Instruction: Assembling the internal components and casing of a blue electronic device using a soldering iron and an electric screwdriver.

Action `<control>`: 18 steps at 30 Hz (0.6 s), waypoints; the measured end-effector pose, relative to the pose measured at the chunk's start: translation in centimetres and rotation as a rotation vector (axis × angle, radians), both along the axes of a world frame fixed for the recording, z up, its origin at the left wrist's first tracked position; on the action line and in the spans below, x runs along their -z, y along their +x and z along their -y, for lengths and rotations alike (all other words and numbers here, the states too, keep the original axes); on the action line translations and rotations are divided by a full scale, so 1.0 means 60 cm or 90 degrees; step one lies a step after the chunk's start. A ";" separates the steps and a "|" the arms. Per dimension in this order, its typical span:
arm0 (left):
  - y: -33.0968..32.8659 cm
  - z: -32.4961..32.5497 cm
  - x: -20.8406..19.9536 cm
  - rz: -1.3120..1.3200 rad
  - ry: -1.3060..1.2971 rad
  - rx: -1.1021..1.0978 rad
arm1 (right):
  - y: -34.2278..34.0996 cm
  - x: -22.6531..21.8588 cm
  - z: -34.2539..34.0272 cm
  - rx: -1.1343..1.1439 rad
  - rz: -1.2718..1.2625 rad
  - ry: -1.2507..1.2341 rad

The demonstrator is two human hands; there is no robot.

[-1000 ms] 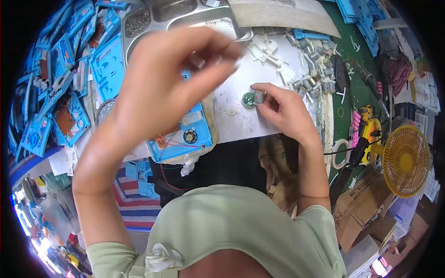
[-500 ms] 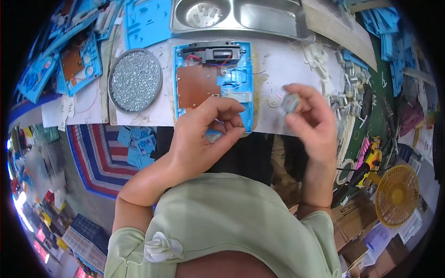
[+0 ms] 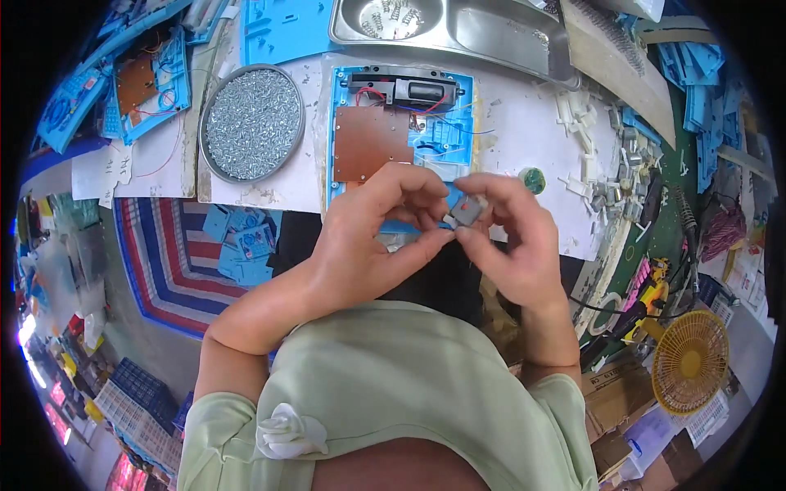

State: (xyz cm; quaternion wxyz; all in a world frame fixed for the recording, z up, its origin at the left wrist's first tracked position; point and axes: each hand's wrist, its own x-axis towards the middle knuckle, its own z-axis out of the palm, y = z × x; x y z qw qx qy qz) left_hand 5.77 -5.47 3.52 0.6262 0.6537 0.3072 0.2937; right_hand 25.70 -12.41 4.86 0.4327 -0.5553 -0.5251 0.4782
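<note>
Both of my hands meet over the near edge of the white work sheet [image 3: 524,123]. My left hand [image 3: 372,237] and my right hand [image 3: 512,241] pinch a small grey square part [image 3: 465,213] between their fingertips. Just beyond them lies an open blue plastic casing [image 3: 446,123] with a brown circuit board [image 3: 370,143], a black speaker module [image 3: 401,88] and red and black wires. A small round green part [image 3: 533,180] rests on the sheet to the right of my fingers.
A round metal tray of screws [image 3: 251,123] sits left of the casing. A steel tray [image 3: 458,29] with springs lies behind. White and grey small parts [image 3: 602,176] are scattered right. Blue casings [image 3: 143,86] pile up left. A yellow fan [image 3: 689,360] stands low right.
My left hand came down from in front of the camera and joined my right hand on the small grey part. The view shifted, bringing the blue casing and screw tray into view.
</note>
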 end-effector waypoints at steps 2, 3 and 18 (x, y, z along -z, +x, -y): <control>-0.002 -0.002 0.004 -0.002 0.102 -0.014 | 0.004 -0.005 -0.006 -0.026 0.178 0.145; -0.006 -0.007 0.004 -0.029 0.198 -0.011 | 0.013 -0.007 -0.014 -0.042 0.212 0.197; -0.017 -0.023 -0.004 -0.054 0.336 0.025 | 0.005 0.008 -0.011 -0.069 0.289 0.441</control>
